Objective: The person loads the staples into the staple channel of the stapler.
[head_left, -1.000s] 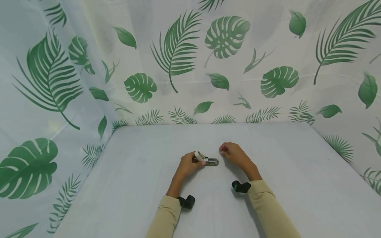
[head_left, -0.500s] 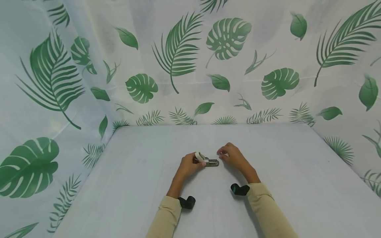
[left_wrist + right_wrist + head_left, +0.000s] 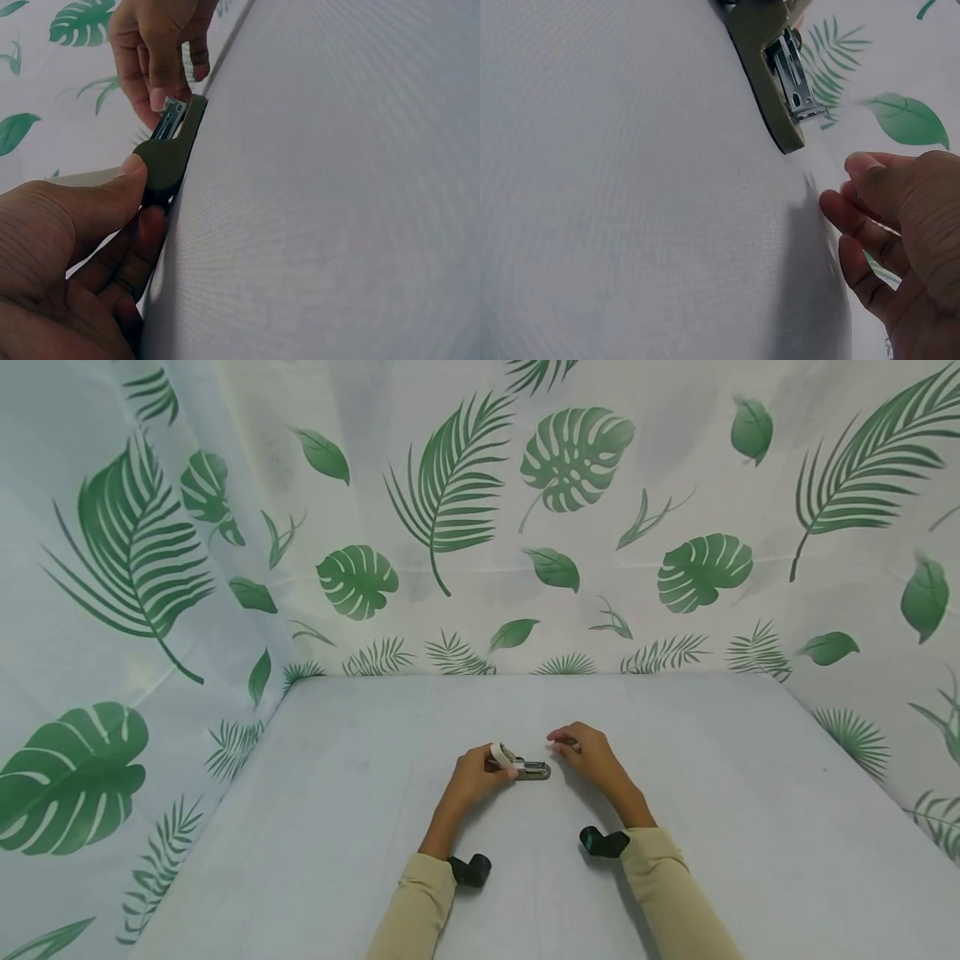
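Note:
A stapler (image 3: 531, 769) with an olive-green base lies on the white table, its cream top cover (image 3: 501, 754) swung up and its metal magazine bare. My left hand (image 3: 475, 774) grips its rear end, thumb (image 3: 124, 178) on the near side and fingers curled beneath. Just past the stapler's front end hovers my right hand (image 3: 588, 752), thumb and forefinger pinched together. A small pale strip (image 3: 552, 744) shows at those fingertips in the head view; I cannot tell its kind. In the right wrist view the other fingers (image 3: 862, 274) are loosely bent and the strip is hidden.
White cloth covers the table (image 3: 360, 827). Behind it and at both sides hang white curtains with green leaves (image 3: 555, 567). Black wrist cameras (image 3: 471, 870) jut inward from both sleeves, close over the tabletop.
My right hand has shifted slightly left toward the stapler's front end, and its fingers have changed their pinch. My left hand and the stapler stay put.

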Action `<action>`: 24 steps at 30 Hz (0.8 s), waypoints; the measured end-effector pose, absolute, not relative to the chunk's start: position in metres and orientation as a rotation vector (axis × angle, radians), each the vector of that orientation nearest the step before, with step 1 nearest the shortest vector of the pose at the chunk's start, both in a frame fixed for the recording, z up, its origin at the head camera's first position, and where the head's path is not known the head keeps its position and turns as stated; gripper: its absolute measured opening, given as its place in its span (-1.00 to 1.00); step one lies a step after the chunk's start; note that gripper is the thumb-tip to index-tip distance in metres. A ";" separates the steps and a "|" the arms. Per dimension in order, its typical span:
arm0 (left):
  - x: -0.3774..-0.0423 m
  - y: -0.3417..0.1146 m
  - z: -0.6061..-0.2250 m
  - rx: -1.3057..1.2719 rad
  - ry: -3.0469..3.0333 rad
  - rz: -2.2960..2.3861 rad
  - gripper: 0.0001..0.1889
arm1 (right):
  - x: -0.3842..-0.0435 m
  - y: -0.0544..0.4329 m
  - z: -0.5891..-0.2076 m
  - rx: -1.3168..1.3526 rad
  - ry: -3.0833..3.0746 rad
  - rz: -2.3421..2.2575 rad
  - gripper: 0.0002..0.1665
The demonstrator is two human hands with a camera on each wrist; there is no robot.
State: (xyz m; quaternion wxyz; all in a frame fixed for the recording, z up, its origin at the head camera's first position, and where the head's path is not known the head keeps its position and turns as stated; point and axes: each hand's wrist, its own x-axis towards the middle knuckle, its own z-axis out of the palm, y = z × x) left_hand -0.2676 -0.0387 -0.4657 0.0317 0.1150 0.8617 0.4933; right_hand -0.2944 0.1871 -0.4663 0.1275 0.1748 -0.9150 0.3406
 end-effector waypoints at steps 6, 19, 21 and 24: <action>-0.267 -0.039 -0.466 0.350 2.656 1.519 -0.70 | -0.293 0.185 -0.465 0.452 -2.628 1.032 -0.77; -0.267 -0.037 -0.467 0.360 2.660 1.550 -0.71 | -0.287 0.188 -0.468 0.342 -2.668 1.124 -0.84; -0.268 -0.036 -0.468 0.358 2.660 1.549 -0.71 | -0.287 0.188 -0.467 0.355 -2.666 1.117 -0.84; -0.268 -0.036 -0.468 0.360 2.656 1.552 -0.70 | -0.286 0.188 -0.466 0.378 -2.666 1.120 -0.82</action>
